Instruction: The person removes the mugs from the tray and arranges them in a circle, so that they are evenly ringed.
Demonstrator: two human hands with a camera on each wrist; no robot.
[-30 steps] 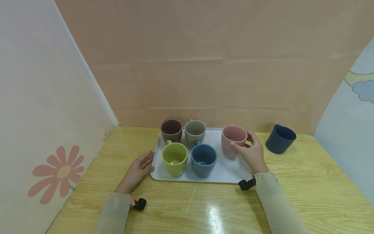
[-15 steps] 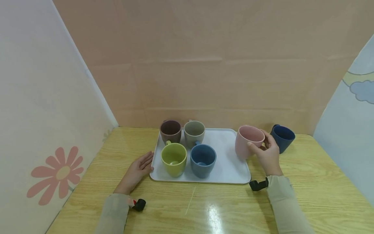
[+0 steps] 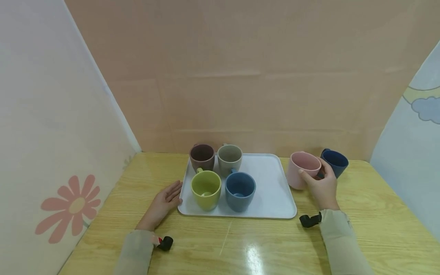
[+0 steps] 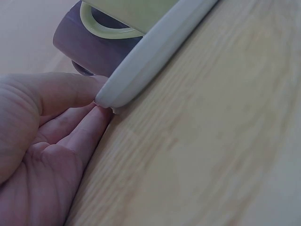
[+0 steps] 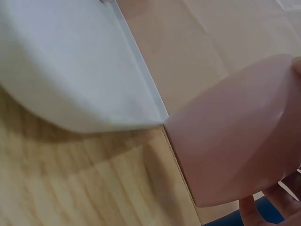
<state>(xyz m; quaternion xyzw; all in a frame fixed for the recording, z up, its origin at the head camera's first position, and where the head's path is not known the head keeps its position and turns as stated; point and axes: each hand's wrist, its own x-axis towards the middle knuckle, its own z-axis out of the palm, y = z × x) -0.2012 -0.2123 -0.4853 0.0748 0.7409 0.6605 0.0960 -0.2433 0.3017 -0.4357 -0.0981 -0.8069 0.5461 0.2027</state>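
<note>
My right hand [image 3: 324, 187] grips a pink mug [image 3: 298, 177] by its right side, thumb in front and fingers behind. The mug is just right of the white tray [image 3: 271, 191]; in the right wrist view it appears raised, with a shadow on the wood below. My left hand [image 3: 164, 202] is at the tray's left edge. In the left wrist view its thumb lies over the rim and its fingers meet the underside, pinching the edge. Standing on the tray are a yellow-green mug [image 3: 205, 196], a blue mug [image 3: 239, 200], a brown mug [image 3: 197, 162] and a grey mug [image 3: 225, 166].
A navy mug [image 3: 338, 162] stands on the wooden table [image 3: 192, 248] behind my right hand, partly hidden by it. A beige back wall [image 3: 220, 84] rises behind the tray. Side panels stand left and right, the left one bearing a flower picture [image 3: 77, 206].
My right hand has carried the pink mug rightward, from over the tray's right part to beyond its right edge, near the navy mug. My left hand and the tray stay put.
</note>
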